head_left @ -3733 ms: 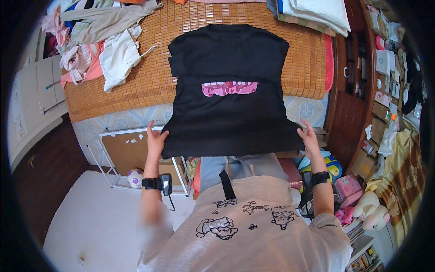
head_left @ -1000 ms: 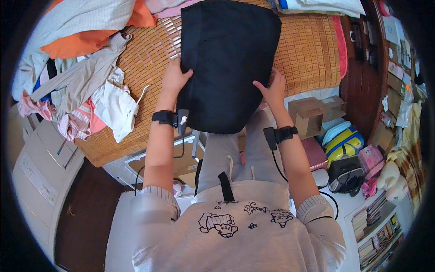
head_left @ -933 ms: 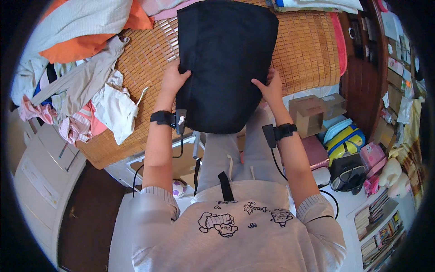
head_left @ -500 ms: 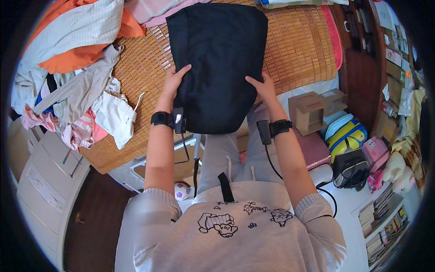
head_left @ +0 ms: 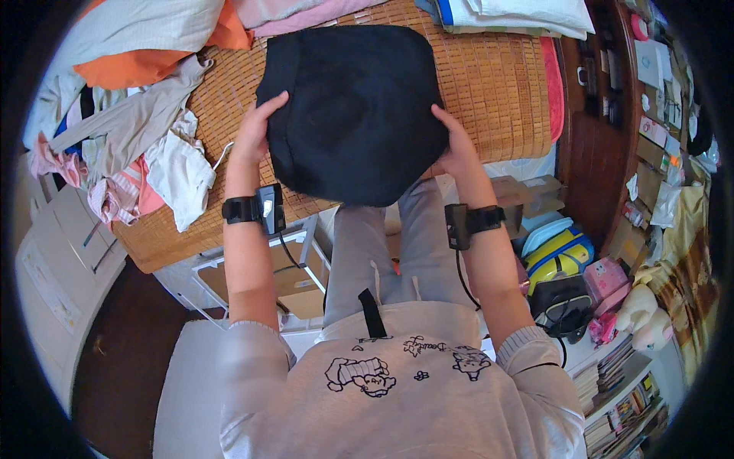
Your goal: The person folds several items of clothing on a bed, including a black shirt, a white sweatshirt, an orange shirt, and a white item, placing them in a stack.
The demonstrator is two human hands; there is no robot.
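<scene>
A folded black cloth [head_left: 352,115], apparently a garment, is held up in front of me over the near edge of the bamboo mat [head_left: 497,99]. My left hand [head_left: 252,136] grips its left side, thumb on top and fingers hidden underneath. On the opposite side my right hand [head_left: 457,144] holds it the same way, with the thumb along the edge. The cloth looks roughly square with rounded near corners. A seam or fold line runs down its left part. Both wrists wear black straps with small devices.
Loose clothes [head_left: 130,145] lie heaped on the mat's left, with an orange and white bundle [head_left: 145,38] beyond. Folded linens [head_left: 520,17] sit at the far right. Cardboard boxes [head_left: 539,195], a yellow bag [head_left: 562,252] and a bookshelf [head_left: 627,405] stand right. Below left is a white cabinet [head_left: 57,283].
Both hands have shifted slightly left with the black cloth. Its far edge has come nearer, so it looks shorter and squarer. The view has shifted too.
</scene>
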